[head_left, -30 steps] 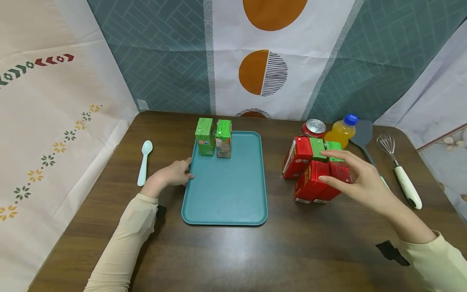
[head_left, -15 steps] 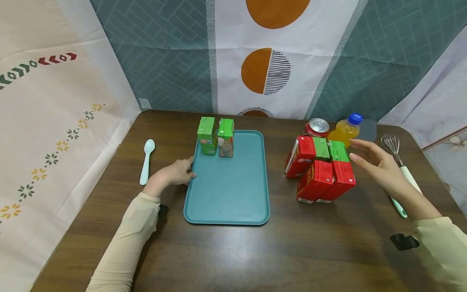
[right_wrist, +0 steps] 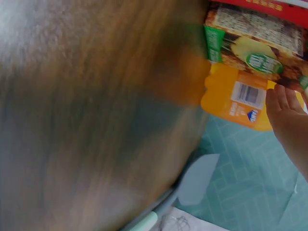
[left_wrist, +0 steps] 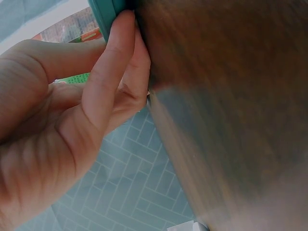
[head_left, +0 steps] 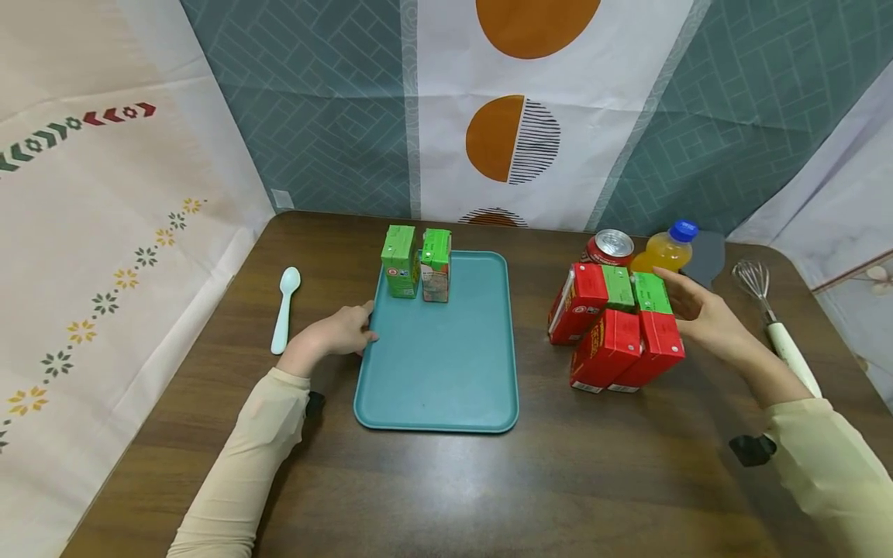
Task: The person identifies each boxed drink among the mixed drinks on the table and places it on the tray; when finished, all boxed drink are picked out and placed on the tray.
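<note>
My left hand [head_left: 340, 329] pinches the left rim of a teal tray [head_left: 443, 364], thumb above and fingers below. Two green drink cartons [head_left: 401, 263] stand upright at the tray's far left corner. On the right is a tight group of cartons: several red cartons [head_left: 607, 349] in front and at the left, a green carton [head_left: 617, 288] in the middle, and another green carton [head_left: 651, 293] at the right. Against that right-hand green carton, my right hand [head_left: 711, 322] has its fingertips at the back edge; its thumb is hidden. Extended fingers [right_wrist: 284, 98] show beside it in the right wrist view.
Behind the cartons stand a red soda can [head_left: 608, 248] and an orange juice bottle [head_left: 666, 248] with a blue cap. A grey spatula [head_left: 706, 256] and a whisk [head_left: 784, 349] lie at the far right. Left of the tray lies a pale spoon [head_left: 284, 310].
My right hand drew back rightward from over the cartons, then came in to the right-hand green carton's side. My left hand stays on the tray rim. The head view has shifted slightly.
</note>
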Tool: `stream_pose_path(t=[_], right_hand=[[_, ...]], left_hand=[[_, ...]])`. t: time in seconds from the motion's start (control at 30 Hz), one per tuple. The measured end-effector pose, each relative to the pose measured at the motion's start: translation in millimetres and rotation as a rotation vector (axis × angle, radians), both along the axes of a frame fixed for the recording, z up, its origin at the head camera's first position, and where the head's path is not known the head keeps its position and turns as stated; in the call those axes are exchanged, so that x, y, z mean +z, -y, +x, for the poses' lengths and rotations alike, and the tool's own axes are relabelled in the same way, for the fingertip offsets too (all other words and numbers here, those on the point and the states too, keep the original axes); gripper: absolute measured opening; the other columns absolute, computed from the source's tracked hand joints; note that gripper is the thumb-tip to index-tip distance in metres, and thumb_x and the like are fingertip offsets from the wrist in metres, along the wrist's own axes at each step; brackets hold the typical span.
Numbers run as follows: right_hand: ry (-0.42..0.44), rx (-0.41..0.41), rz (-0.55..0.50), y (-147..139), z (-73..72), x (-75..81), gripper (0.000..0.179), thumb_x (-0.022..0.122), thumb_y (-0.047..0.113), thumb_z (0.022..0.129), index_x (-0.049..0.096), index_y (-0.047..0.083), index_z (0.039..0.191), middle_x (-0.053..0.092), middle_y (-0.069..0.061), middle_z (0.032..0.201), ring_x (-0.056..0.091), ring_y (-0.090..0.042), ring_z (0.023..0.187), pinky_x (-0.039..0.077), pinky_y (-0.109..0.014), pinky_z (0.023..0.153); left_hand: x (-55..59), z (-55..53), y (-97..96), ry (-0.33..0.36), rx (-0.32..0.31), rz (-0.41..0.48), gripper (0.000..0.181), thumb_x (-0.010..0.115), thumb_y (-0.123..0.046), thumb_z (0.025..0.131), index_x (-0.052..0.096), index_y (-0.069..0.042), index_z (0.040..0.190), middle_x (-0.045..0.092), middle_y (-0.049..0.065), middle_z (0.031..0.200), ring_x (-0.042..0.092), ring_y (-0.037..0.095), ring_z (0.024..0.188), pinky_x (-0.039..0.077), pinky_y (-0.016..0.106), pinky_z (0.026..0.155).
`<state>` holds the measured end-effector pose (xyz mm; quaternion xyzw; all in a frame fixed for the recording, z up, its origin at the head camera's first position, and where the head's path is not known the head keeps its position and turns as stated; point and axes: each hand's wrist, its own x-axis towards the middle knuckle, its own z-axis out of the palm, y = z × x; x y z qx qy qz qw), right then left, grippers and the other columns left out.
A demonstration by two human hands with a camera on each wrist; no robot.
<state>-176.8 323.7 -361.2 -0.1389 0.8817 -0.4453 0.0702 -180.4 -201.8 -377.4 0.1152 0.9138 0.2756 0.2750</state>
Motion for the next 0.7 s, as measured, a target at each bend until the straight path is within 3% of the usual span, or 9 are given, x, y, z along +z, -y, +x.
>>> stream_pose_path(t=[0.27,0.5,0.7], right_hand=[[-0.018,-0.016,-0.009,1.3,-0.7,-5.3,0.077,0.065,0.002,0.084,0.023,0.01,0.148,0.04,-0.003,0.138,0.04,0.013,0.109,0.039,-0.004,0.082],[-0.067,-0.051,-0.054,-0.3,0.1,-5.2,0.071,0.067,-0.003,0.081,0.032,0.004,0.142,0.046,0.016,0.119,0.047,0.012,0.102,0.043,-0.007,0.079],[-0.121,-0.091,-0.08,-7.0,6.1,-4.1,0.073,0.068,-0.008,0.079,0.034,0.007,0.142,0.047,0.019,0.118,0.05,0.009,0.101,0.044,-0.007,0.077]], left_hand=[[-1.1,-0.9,0.8,0.0,-0.001,-0.001,0.066,0.048,-0.002,0.095,0.005,0.016,0.142,0.053,0.033,0.116,0.066,0.02,0.075,0.052,0.033,0.072],[-0.1,-2.0,0.7,-0.009,-0.016,-0.011,0.067,0.049,-0.003,0.095,0.006,0.017,0.142,0.055,0.031,0.111,0.066,0.02,0.073,0.052,0.033,0.072],[1.3,-1.4,1.2,-0.003,-0.019,-0.015,0.067,0.048,-0.003,0.095,0.004,0.018,0.141,0.054,0.031,0.111,0.066,0.02,0.073,0.052,0.032,0.072]])
